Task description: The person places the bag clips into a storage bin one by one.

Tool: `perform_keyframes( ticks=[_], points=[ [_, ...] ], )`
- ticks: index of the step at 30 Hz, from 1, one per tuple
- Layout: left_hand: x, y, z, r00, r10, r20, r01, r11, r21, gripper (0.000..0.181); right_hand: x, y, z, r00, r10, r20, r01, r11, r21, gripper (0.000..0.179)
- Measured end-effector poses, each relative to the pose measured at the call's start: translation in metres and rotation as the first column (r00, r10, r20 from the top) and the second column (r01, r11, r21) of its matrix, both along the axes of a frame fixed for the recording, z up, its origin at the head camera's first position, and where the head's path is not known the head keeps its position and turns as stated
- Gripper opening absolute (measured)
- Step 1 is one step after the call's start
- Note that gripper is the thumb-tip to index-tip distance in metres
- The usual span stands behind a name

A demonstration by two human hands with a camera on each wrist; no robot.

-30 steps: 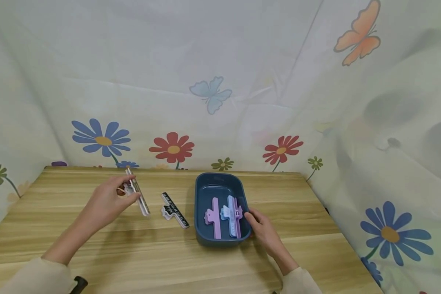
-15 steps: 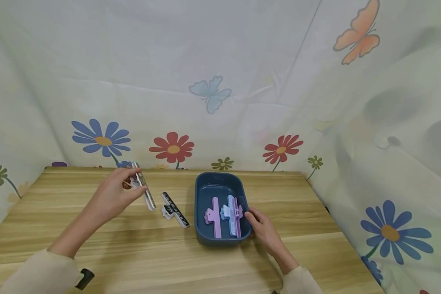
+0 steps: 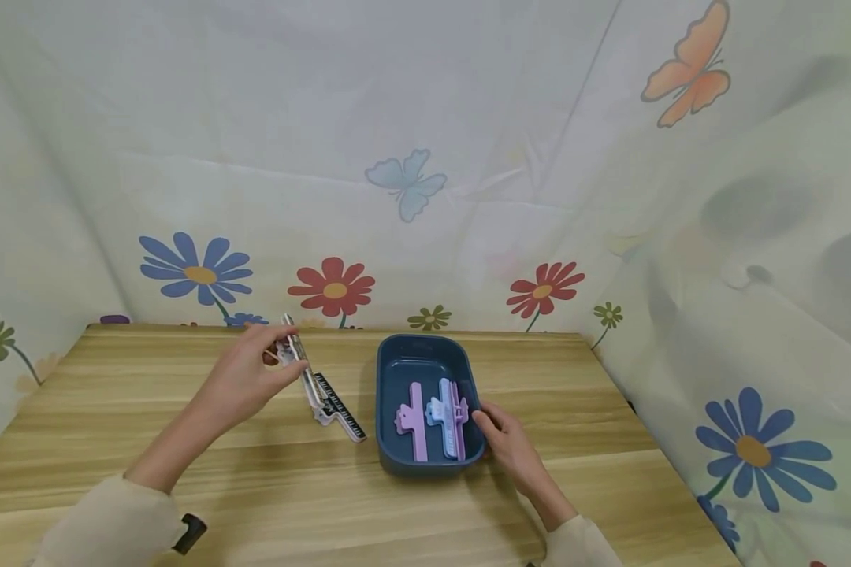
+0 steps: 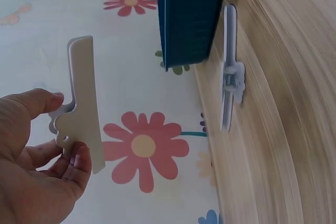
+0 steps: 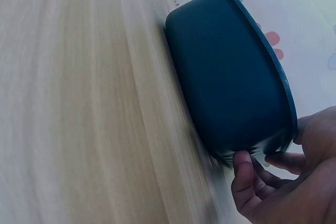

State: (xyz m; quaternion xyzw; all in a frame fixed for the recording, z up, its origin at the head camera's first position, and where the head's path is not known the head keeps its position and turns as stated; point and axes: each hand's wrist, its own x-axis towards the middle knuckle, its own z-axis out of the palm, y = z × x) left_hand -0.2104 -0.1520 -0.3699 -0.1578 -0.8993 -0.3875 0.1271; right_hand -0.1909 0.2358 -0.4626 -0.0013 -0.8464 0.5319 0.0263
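Observation:
My left hand [image 3: 251,374] pinches a long white clip [image 4: 84,93] by its scalloped handles, thumb against fingers. In the head view that clip is held up above the table and overlaps a black-and-white clip with a piano-key pattern [image 3: 346,417] lying on the wood. My right hand [image 3: 514,449] grips the right side of a dark blue plastic bin [image 3: 390,465], thumb at the rim and fingers bent against the outer wall. Inside the bin lie a pink-purple clip [image 3: 417,421], a light blue clip [image 3: 445,425] and another purple clip [image 3: 458,433] beside it.
The wood-grain table [image 3: 291,504] runs under everything. A pale curtain [image 3: 255,197] printed with flowers and butterflies stands behind it and at both sides. A small purple thing [image 3: 115,319] shows at the far left edge of the table.
My left hand has moved right with the white clip, from left of the piano-key clip until it overlaps it in the head view. My right hand and the bin have stayed in place.

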Motion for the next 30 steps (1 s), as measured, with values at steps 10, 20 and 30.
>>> perform_keyframes(
  ticks=[10, 20, 30],
  points=[
    [-0.004, 0.028, 0.001, 0.998, -0.060, -0.006, 0.060, 0.998, 0.022, 0.053, -0.007, 0.007, -0.012, 1.000, 0.004, 0.007, -0.004, 1.000, -0.013, 0.038],
    [-0.008, 0.056, 0.002, 0.995, -0.100, 0.001, 0.100, 0.994, 0.031, 0.052, -0.007, 0.008, -0.012, 1.000, -0.001, 0.004, 0.001, 0.999, -0.034, 0.038],
    [-0.011, 0.078, 0.002, 0.992, -0.124, 0.026, 0.124, 0.992, 0.024, 0.054, -0.006, 0.011, -0.010, 0.999, 0.050, 0.007, -0.049, 0.998, -0.043, 0.041]
  ],
)
